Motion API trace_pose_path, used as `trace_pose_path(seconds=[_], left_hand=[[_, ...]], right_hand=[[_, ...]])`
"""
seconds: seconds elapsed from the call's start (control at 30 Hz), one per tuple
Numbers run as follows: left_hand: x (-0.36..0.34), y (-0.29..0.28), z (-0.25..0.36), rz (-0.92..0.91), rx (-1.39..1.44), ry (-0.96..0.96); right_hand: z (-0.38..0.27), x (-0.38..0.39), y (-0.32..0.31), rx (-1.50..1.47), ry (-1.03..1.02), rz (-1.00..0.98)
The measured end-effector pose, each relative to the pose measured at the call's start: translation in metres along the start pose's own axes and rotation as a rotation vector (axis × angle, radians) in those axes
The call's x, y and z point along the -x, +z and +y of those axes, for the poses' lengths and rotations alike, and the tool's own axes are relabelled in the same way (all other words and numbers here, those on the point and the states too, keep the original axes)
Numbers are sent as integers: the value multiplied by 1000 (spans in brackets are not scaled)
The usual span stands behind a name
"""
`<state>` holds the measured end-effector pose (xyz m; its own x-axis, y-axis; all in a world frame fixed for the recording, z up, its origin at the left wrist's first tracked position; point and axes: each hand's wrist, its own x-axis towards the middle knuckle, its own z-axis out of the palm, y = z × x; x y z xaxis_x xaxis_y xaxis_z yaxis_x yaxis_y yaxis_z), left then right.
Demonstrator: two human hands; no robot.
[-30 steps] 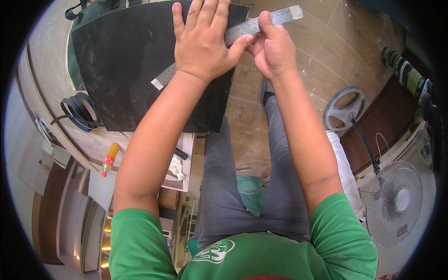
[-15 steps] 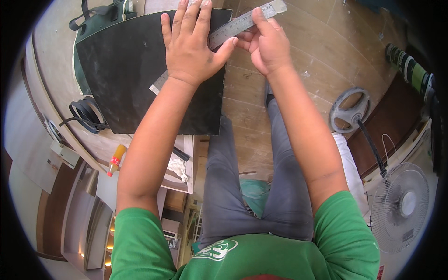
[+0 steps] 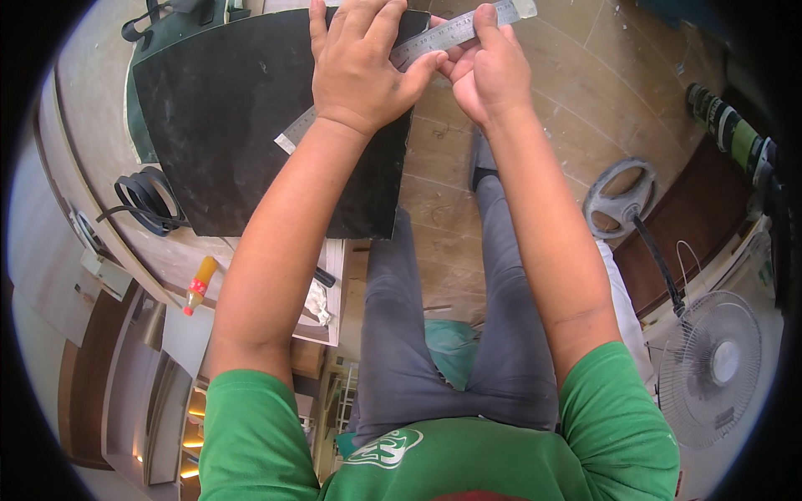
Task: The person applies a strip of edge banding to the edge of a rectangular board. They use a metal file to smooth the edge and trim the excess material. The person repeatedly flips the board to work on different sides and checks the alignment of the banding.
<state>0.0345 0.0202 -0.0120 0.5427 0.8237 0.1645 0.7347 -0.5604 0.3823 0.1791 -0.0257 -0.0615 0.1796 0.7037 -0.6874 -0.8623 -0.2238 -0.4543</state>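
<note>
A black sheet or panel (image 3: 221, 125) lies on the workbench, its right edge near my legs. Across it runs a steel ruler (image 3: 447, 35) at a slant, its far end sticking out past the panel's right edge. My left hand (image 3: 359, 79) rests on top of the ruler and panel, fingers spread, thumb reaching toward the right; the fingertips run up to the top of the picture. Just beyond the panel's edge, my right hand (image 3: 493, 75) pinches the ruler between thumb and fingers. The ruler's middle is hidden under my left hand and wrist.
Left of the panel lie a coil of black strip (image 3: 149, 199) and a bottle with orange liquid (image 3: 199, 284). A dark green bag (image 3: 171, 37) sits partly under the panel. On the right stand a fan (image 3: 718, 363) and a round grey base (image 3: 620, 196).
Both hands and the ruler have shifted a little to the right and away across the panel. The view has also moved slightly.
</note>
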Motion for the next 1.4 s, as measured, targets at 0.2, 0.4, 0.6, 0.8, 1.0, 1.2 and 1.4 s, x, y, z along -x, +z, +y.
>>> trace_pose_path(seconds=[0.2,0.4,0.6,0.8,1.0,1.2,1.4], left_hand=[[-2,-3,3,-7,26,-8],[-1,-2,4,-1,31,-28],[-1,1,4,19,22,-11],[-3,-1,7,3,9,-9],[6,11,-13,53,-125,83],[12,0,-13,91,-142,52],[17,6,-20,100,-148,7]], right_hand=[[-3,-1,2,57,1,-26],[-10,-1,7,110,17,-71],[-14,-4,8,122,35,-113],[-17,-11,5,154,73,-87],[-21,3,-3,178,74,-130],[-1,14,6,209,92,-100],[9,2,7,80,83,-43]])
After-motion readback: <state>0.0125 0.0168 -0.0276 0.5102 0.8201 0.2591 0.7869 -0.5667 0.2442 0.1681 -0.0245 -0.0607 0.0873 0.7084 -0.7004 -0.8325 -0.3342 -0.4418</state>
